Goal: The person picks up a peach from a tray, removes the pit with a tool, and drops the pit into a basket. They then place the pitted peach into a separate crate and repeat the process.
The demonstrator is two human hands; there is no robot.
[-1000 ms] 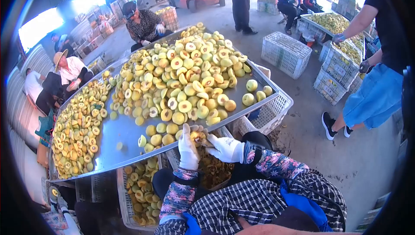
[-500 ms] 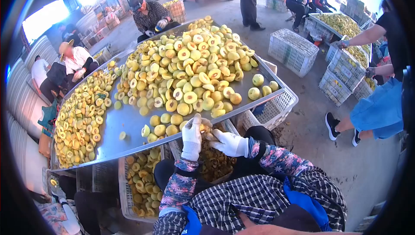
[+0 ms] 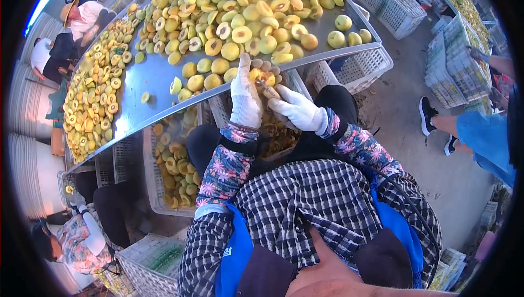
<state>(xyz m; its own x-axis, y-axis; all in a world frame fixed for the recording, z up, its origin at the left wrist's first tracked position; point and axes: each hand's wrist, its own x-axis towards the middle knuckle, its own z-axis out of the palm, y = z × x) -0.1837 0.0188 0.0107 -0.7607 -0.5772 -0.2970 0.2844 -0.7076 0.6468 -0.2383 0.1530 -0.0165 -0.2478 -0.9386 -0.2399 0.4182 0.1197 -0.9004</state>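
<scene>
Held in my gloved left hand (image 3: 245, 95) is a halved yellow stone fruit (image 3: 255, 75), its cut side towards me, just over the tray's near edge. My gloved right hand (image 3: 297, 110) grips a small pitting tool (image 3: 268, 90) with a light wooden-looking handle. The metal tip of this tool meets the cut face of the fruit. Both hands are closed and close together. Beneath them, partly hidden, a crate holds brownish fruit scraps (image 3: 275, 133). Ahead, a heap of yellow-green stone fruit halves (image 3: 240, 16) covers much of the metal tray (image 3: 143, 112).
More cut halves (image 3: 93, 117) lie along the tray's left side. Under the tray, a white crate (image 3: 150, 172) holds fruit halves, and another white crate (image 3: 355, 70) stands at right. Co-workers sit at left; a person in blue shorts (image 3: 483, 136) stands at right beside stacked crates (image 3: 456, 62).
My view has tilted down, so the tray sits higher in the picture. The tool and the fruit's cut face now show clearly between my hands, which stay together.
</scene>
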